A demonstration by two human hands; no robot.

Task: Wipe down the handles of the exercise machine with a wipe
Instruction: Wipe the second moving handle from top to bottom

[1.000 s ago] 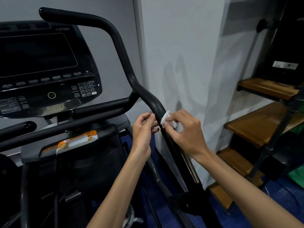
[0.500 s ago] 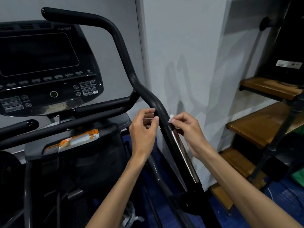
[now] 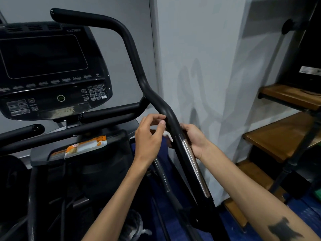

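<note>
**A:** What is around us?

**B:** I see a pale grey wall (image 3: 199, 49) ahead and brown wooden shelves (image 3: 284, 134) on the right side. The big black exercise machine fills the left, with its dark screen panel (image 3: 43, 66). An orange and white packet (image 3: 83, 146) lies on the tray under the screen.

**A:** Where is the handle?

**B:** The long black bent handle bar (image 3: 156, 103) runs right between my two hands. It starts high up on the left, bends, and then slants down toward the lower right, where a shiny silver strip (image 3: 194, 164) sits on it.

**A:** And the wipe?

**B:** The small white wipe (image 3: 168, 134) peeks out on the left side of the bar, just under my left thumb. My right hand (image 3: 194, 138) is curled around the bar from the far side, and I think its fingers hold the wipe against the bar, but the bar hides them.

**A:** What about your left hand?

**B:** My left hand (image 3: 149, 134) is just beside the bar, fingers loosely bent with the tips near each other. I cannot tell if it pinches anything.

**A:** Which way should you rub?

**B:** Along the bar, I think, up or down its slant. The right hand is closer.
</note>
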